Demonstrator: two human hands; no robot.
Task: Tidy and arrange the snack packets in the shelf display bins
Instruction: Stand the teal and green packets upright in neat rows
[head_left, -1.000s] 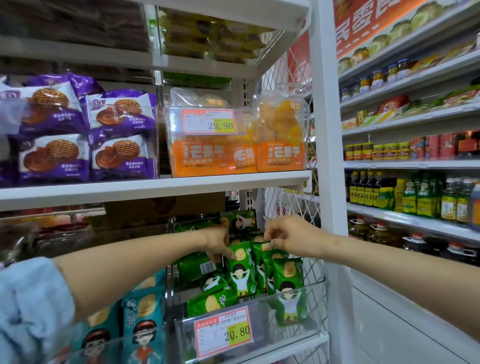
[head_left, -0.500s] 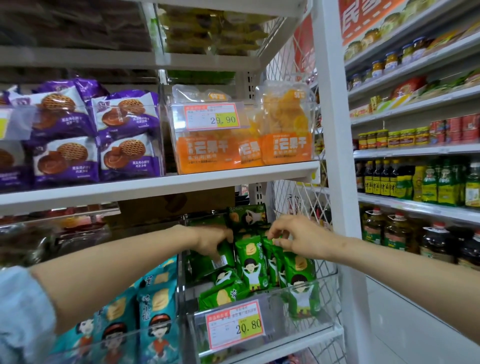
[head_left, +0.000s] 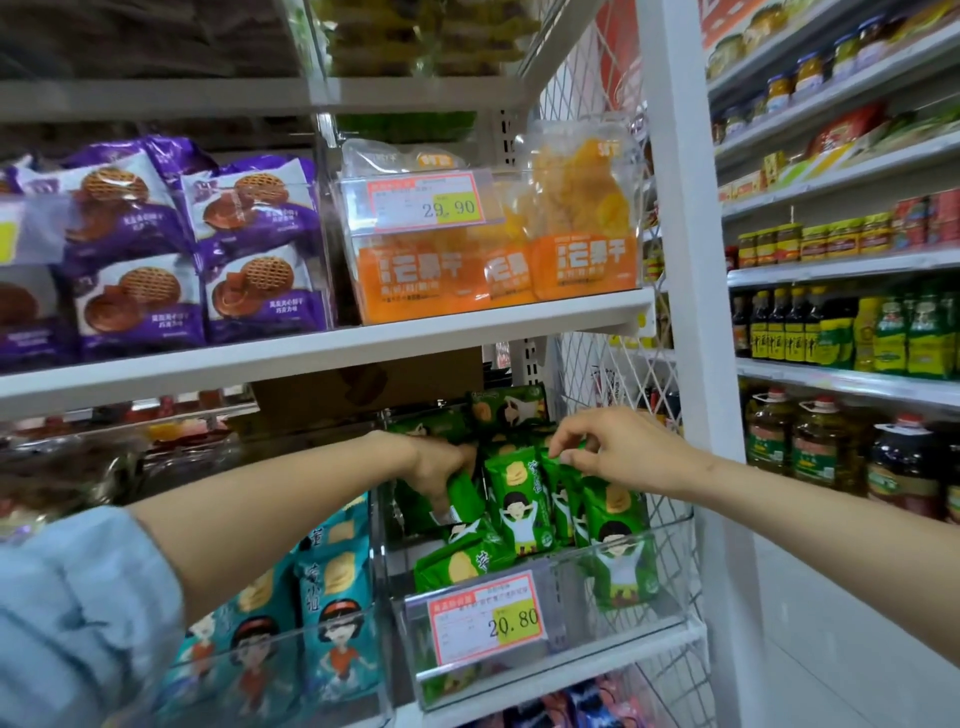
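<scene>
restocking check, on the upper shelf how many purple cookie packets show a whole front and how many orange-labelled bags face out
purple cookie packets with the whole front showing: 4
orange-labelled bags facing out: 3
total: 7
More purple ones are cut off at the left edge and are not counted.

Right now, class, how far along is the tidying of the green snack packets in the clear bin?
Done: several upright green snack packets stand in a row at the right of the clear plastic bin. In hand: the left hand grips a tilted green packet at the bin's left; the right hand pinches one upright packet's top. Left: a flat-lying green packet sits behind the 20.80 price tag.
</scene>
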